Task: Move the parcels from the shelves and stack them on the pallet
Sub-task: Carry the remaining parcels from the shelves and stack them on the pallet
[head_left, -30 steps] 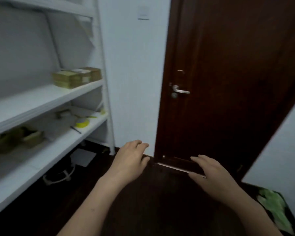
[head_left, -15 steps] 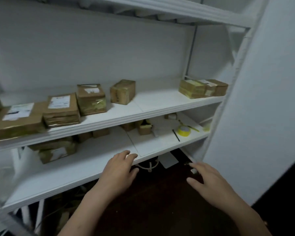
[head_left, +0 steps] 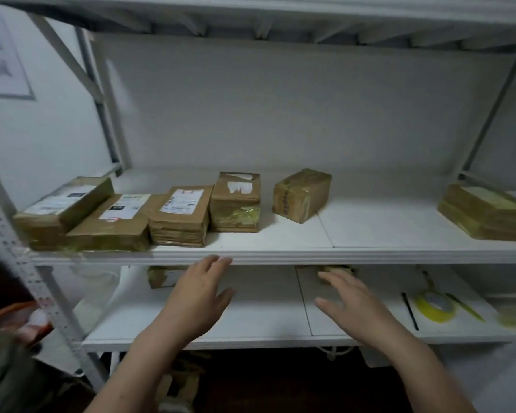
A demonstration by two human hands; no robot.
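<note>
Several brown cardboard parcels sit on the white middle shelf point(head_left: 280, 254): a flat labelled parcel point(head_left: 63, 204) at far left, a second flat one point(head_left: 113, 222), a stack of thin parcels point(head_left: 181, 216), a taller box point(head_left: 236, 204), a tilted small box point(head_left: 303, 195) and a stack at far right point(head_left: 486, 213). My left hand point(head_left: 198, 299) and my right hand point(head_left: 352, 299) hover open and empty in front of the lower shelf point(head_left: 265, 317), just below the middle shelf's edge. Two parcels point(head_left: 164, 275) on the lower shelf are mostly hidden. No pallet is in view.
A roll of yellow tape point(head_left: 435, 307), a black pen point(head_left: 410, 311) and a yellow tool point(head_left: 465, 307) lie on the lower shelf at right. The rack's white upright point(head_left: 42, 296) stands at left. Beyond it are blurred objects point(head_left: 15, 320). Below is dark floor.
The view has swung left from the dark door to face the shelves squarely. Both hands stayed open and empty, now raised close to the shelf edge.
</note>
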